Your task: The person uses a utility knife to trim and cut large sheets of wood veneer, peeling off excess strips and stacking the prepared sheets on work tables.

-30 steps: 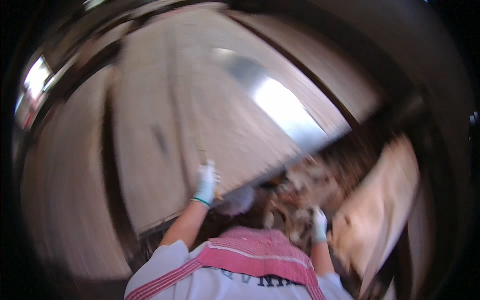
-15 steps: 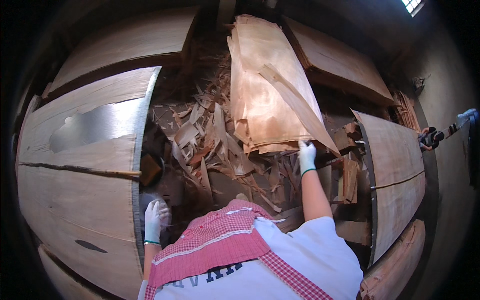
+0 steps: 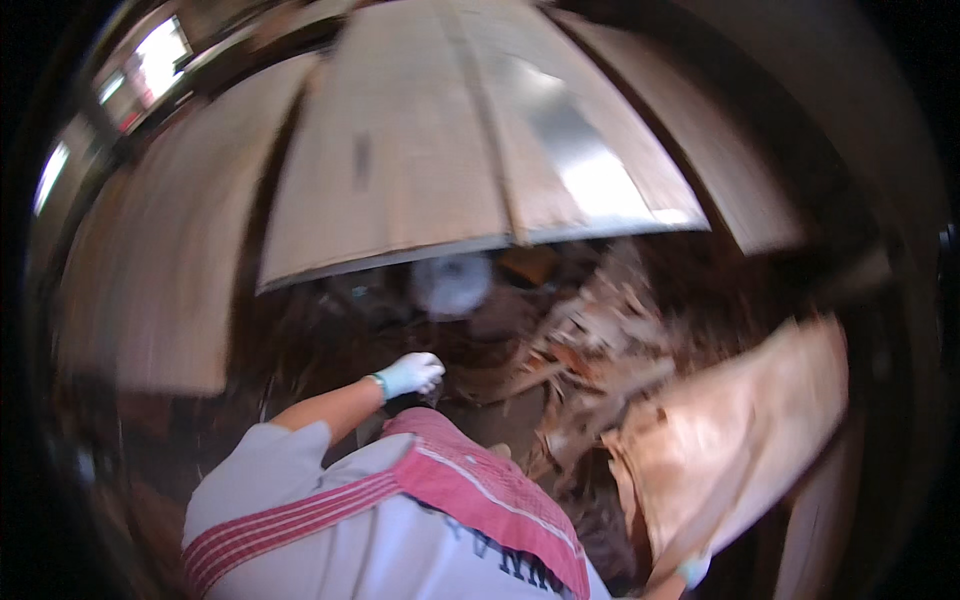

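Observation:
My left hand (image 3: 410,375), in a white glove, is stretched forward over a dark gap in front of me. Its fingers are curled and nothing shows in them. My right hand (image 3: 692,570), also gloved, is low at the right edge of my body and grips the lower end of a thin tan veneer sheet (image 3: 745,440). The sheet is wrinkled and rises up and to the right from that hand. A heap of broken veneer scraps (image 3: 590,355) lies between the two hands. The picture is blurred by motion.
Large pale veneer sheets (image 3: 450,150) are stacked ahead, with more stacks at the left (image 3: 150,270) and right (image 3: 720,150). A round pale object (image 3: 450,283) lies under the front stack's edge. A red-and-white checked cloth (image 3: 470,490) hangs over my shoulder.
The view has swung from the scrap pile toward the big stacked sheets. My right hand has dropped low with the tan sheet, and my left hand has moved forward.

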Tool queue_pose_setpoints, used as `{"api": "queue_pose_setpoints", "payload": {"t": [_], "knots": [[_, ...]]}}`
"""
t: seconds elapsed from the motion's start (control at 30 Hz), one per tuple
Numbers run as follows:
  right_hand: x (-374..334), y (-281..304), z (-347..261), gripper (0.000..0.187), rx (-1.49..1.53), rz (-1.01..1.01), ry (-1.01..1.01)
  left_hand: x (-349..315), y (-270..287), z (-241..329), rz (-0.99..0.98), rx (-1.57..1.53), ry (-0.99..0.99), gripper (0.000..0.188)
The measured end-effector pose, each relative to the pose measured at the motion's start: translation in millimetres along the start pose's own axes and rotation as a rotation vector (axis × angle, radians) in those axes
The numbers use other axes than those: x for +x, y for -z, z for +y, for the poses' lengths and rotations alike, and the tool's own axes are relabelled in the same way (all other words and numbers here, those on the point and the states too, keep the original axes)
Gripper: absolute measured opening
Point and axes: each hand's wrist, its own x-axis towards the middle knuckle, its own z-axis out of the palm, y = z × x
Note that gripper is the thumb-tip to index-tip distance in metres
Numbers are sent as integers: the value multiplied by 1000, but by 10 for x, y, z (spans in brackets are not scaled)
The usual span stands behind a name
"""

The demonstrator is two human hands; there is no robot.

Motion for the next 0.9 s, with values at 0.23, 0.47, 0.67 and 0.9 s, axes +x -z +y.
{"api": "queue_pose_setpoints", "payload": {"t": [0.23,0.47,0.67,0.9], "knots": [[-1170,1631,-3037,24,588,-496,408,-521,-149,-311,269,371,-199,34],[-2495,1469,-5215,4,814,-1155,676,-981,-661,898,285,687,-1078,99],[-3708,1667,-6281,20,921,-1460,727,-1528,88,778,573,627,-1416,68],[-5298,2038,-7012,27,1050,-1711,757,-2338,1548,281,769,-81,-1175,24]]}}
